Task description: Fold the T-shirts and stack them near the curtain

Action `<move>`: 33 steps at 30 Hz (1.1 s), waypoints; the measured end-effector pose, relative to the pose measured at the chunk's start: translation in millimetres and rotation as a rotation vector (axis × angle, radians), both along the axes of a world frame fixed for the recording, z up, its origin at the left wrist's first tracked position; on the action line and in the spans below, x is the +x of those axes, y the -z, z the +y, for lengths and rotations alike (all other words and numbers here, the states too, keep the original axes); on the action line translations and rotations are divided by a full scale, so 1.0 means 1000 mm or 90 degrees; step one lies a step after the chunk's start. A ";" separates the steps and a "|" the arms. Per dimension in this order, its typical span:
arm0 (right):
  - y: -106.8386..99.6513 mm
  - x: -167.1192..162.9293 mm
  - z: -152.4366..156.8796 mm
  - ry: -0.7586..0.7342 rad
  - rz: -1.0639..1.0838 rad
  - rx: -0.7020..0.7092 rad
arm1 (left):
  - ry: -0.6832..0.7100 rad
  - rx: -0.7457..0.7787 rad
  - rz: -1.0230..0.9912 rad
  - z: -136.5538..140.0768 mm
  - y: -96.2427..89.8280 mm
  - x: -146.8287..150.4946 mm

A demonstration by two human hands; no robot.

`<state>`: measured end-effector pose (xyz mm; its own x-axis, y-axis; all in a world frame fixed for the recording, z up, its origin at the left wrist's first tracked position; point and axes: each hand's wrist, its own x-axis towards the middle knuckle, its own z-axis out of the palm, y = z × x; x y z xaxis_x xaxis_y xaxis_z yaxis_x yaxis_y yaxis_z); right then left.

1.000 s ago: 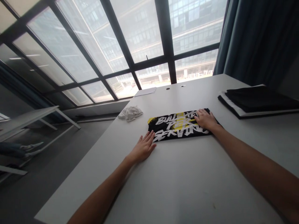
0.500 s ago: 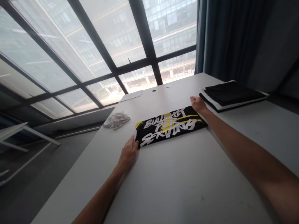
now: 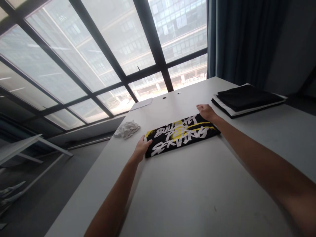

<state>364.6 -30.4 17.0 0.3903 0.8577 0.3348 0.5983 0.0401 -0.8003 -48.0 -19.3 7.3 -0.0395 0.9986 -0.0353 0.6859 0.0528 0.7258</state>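
Observation:
A folded black T-shirt (image 3: 184, 134) with white brush lettering and yellow streaks lies flat on the white table. At its left edge is my left hand (image 3: 142, 147), its thumb over the cloth and the other fingers along or under the side. My right hand (image 3: 206, 112) is closed at the far right corner, fingers curled around the edge; the cloth inside the grip is mostly hidden. Off to the left sits a crumpled white cloth (image 3: 127, 129), beyond my left hand and touched by neither hand.
A stack of folded black and white garments (image 3: 248, 98) rests at the right of the white table (image 3: 182, 194). Papers (image 3: 141, 104) lie near the far edge by the window. Another white table (image 3: 21, 148) stands on the left, across the floor. A dark curtain (image 3: 237, 42) hangs behind.
My left hand has slid up the left edge of the T-shirt, its thumb now over the cloth. My right hand has shifted slightly left along the far edge. The view has turned a little.

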 end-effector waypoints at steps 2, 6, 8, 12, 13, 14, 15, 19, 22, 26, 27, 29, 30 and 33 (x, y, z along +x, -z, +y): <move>-0.004 -0.003 -0.001 -0.013 -0.008 -0.005 | -0.033 -0.064 -0.071 0.002 -0.009 0.003; -0.011 -0.010 -0.003 -0.030 -0.024 -0.017 | -0.024 -0.157 -0.163 0.004 -0.022 -0.001; -0.014 -0.015 -0.005 -0.040 -0.039 -0.029 | 0.006 -0.175 -0.183 0.004 -0.023 -0.003; -0.014 -0.029 -0.007 -0.080 -0.080 -0.058 | 0.048 -0.044 -0.129 0.002 -0.009 -0.002; -0.013 -0.033 -0.008 -0.089 -0.086 -0.064 | 0.065 0.008 -0.090 0.002 -0.004 -0.001; -0.011 -0.037 -0.008 -0.097 -0.091 -0.069 | 0.085 0.057 -0.044 0.001 0.000 0.000; -0.009 -0.042 -0.008 -0.107 -0.092 -0.073 | 0.108 0.101 0.004 0.000 0.004 0.000; 0.003 -0.067 -0.008 -0.187 -0.023 -0.089 | 0.172 0.211 0.131 -0.003 0.003 0.005; 0.011 -0.090 -0.010 -0.269 0.094 -0.118 | 0.189 0.238 0.170 -0.003 -0.019 0.020; 0.012 -0.110 -0.015 -0.361 0.354 -0.137 | 0.244 0.261 0.201 -0.002 -0.062 0.066; 0.011 -0.111 -0.017 -0.371 0.428 -0.138 | 0.267 0.262 0.203 -0.003 -0.070 0.082; 0.007 -0.109 -0.019 -0.389 0.544 -0.143 | 0.324 0.268 0.190 -0.006 -0.079 0.116; 0.005 -0.107 -0.020 -0.393 0.588 -0.143 | 0.354 0.268 0.177 -0.009 -0.079 0.133; 0.005 -0.095 -0.017 -0.331 0.626 -0.129 | 0.416 0.290 0.132 -0.025 -0.058 0.177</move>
<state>269.4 -47.6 12.0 -0.0122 0.9963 -0.0850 -0.3461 -0.0839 -0.9344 129.4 -44.6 65.8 0.5935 0.7373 0.3227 0.5985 -0.6724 0.4356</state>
